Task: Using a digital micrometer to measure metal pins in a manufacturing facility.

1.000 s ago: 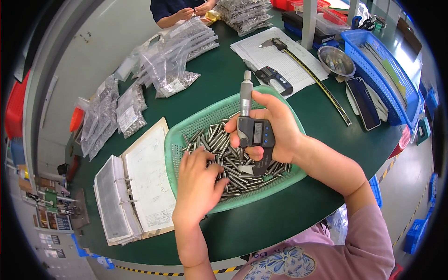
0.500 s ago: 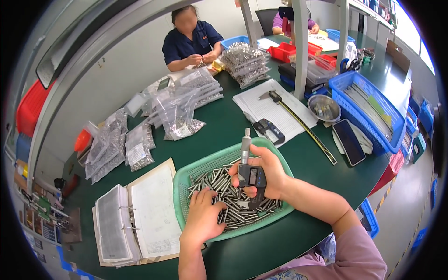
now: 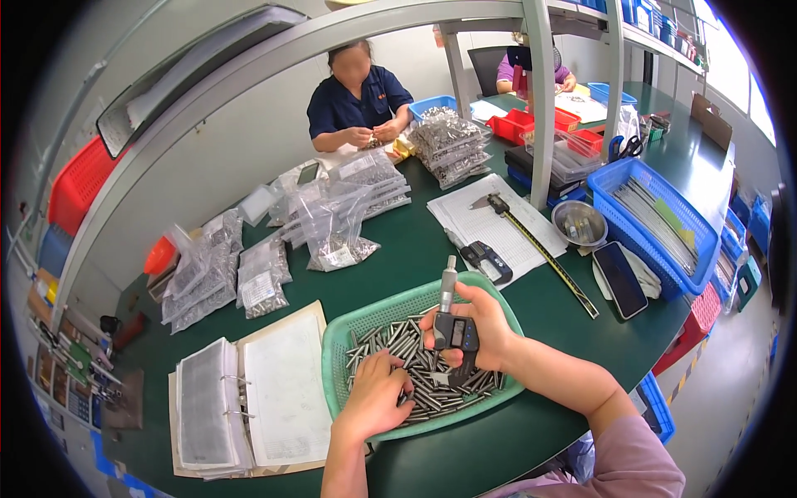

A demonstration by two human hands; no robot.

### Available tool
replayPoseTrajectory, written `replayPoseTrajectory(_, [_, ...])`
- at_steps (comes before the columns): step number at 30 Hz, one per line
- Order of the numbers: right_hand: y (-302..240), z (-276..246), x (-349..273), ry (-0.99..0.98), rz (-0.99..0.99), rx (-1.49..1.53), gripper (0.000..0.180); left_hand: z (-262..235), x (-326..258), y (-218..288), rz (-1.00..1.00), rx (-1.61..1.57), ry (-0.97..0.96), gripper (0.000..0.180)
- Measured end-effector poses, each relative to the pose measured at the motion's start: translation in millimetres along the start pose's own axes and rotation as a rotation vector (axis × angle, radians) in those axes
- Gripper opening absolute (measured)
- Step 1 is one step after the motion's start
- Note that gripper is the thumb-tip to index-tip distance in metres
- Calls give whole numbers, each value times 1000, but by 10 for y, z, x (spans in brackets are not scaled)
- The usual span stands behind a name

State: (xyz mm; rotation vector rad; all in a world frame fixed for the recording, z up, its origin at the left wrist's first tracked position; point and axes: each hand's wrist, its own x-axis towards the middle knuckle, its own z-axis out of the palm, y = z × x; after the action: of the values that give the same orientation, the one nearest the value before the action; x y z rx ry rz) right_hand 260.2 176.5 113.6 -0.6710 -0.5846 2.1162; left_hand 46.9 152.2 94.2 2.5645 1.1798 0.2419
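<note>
My right hand [image 3: 486,328] is wrapped round a digital micrometer [image 3: 456,332], its silver thimble pointing up and its dark frame low over the metal pins [image 3: 432,394]. These short, slim pins lie loose in a heap inside a green plastic basket [image 3: 334,365]. My left hand [image 3: 378,397] reaches down into the basket's left part, its fingers curled in among the pins. Between its thumb and fingers a dark end shows, which looks like one of the metal pins; the fingers cover most of it.
Left of the basket lies an open ring binder [image 3: 282,390]. Bags of metal parts [image 3: 199,278] lie behind it. Beyond the basket are a caliper [image 3: 544,249] and another digital micrometer [image 3: 486,259] on paper sheets. A phone [image 3: 620,280] and blue basket [image 3: 706,249] stand right. A co-worker [image 3: 357,104] sits opposite.
My left hand's fingers have drawn together from a spread over the pins. The whole view has shifted, so things appear lower and slightly to the right. The micrometer stays in my right hand.
</note>
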Motion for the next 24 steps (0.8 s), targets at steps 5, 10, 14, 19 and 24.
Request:
replayPoseTrajectory(5, [-60, -20, -1, 14, -19, -65, 63, -74, 99, 63, 36, -70, 73, 17])
replayPoseTrajectory(10, [41, 80, 129, 6, -2, -9, 63, -153, -44, 90, -40, -260, 214, 18])
replayPoseTrajectory(14, [32, 22, 28, 186, -38, 31, 59, 63, 124, 140, -73, -413, 464, 21])
replayPoseTrajectory(19, [56, -127, -36, 153, -114, 237, 45, 266, 237, 202, -87, -264, 619, 16])
replayPoseTrajectory(24, [33, -73, 56, 324, -147, 308, 37, 294, 200, 158, -77, -224, 632, 15])
